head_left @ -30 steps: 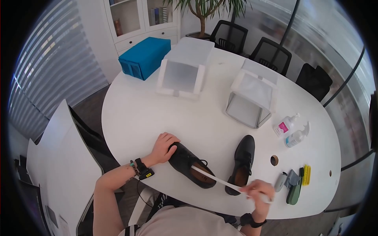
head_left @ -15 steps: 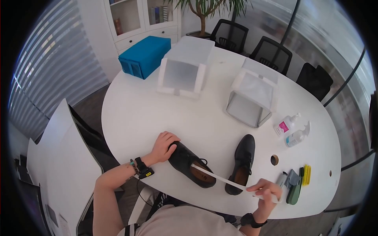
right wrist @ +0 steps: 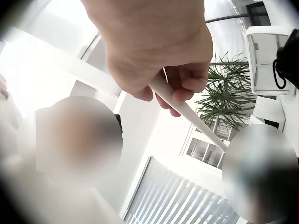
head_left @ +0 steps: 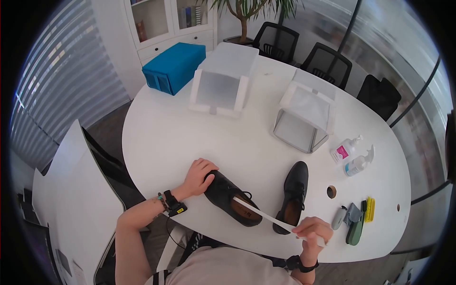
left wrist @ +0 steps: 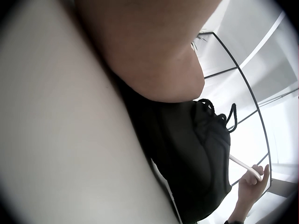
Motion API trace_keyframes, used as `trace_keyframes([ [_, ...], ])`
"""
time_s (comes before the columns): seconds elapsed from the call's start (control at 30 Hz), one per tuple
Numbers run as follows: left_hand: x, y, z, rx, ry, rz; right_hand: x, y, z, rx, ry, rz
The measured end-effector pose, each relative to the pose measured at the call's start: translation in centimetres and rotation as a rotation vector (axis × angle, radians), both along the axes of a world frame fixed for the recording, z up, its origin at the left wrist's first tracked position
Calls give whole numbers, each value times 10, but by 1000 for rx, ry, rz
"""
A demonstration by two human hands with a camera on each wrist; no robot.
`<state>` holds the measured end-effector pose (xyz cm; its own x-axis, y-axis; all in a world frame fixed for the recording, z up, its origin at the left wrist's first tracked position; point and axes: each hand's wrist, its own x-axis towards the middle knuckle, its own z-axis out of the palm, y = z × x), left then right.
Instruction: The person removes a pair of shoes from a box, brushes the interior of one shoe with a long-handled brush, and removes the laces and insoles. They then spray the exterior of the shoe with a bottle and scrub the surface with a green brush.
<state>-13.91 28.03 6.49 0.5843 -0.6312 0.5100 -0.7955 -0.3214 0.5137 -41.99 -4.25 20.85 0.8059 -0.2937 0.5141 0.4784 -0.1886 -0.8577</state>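
My left hand (head_left: 195, 177) grips a black lace-up shoe (head_left: 223, 194) at its toe, the thumb lying over the top. That shoe stands on the white table with its opening toward my right. In my right hand (head_left: 313, 232) is a long white stick (head_left: 270, 219), thicker at the held end; its far end reaches into the shoe's opening, and its tip is hidden inside. The right wrist view shows my fingers curled round the stick (right wrist: 194, 116). A second black shoe (head_left: 295, 183) stands between my hands, its heel toward me, with the stick passing over its heel end.
Two pale boxes with clear panels (head_left: 216, 90) (head_left: 304, 111) and a blue case (head_left: 175, 66) stand at the back. At right are two pump bottles (head_left: 346, 149) (head_left: 359, 165), a yellow brush (head_left: 370, 210), a green-handled brush (head_left: 355, 232), a grey cloth (head_left: 352, 214) and a table hole (head_left: 331, 192).
My right hand drew the stick a little to the right, then came back left. The left hand and both shoes stay in place.
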Motion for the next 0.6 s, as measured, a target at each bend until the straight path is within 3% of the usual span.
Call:
trace_keyframes([
  [0.13, -1, -1, 2, 8, 9, -3, 18, 11, -20, -95, 196, 142],
  [0.33, 0, -1, -1, 4, 24, -12, 24, 12, -17, -1, 195, 144],
  [0.6, 1, -1, 1, -14, 2, -12, 20, 11, -43, -54, 103, 138],
])
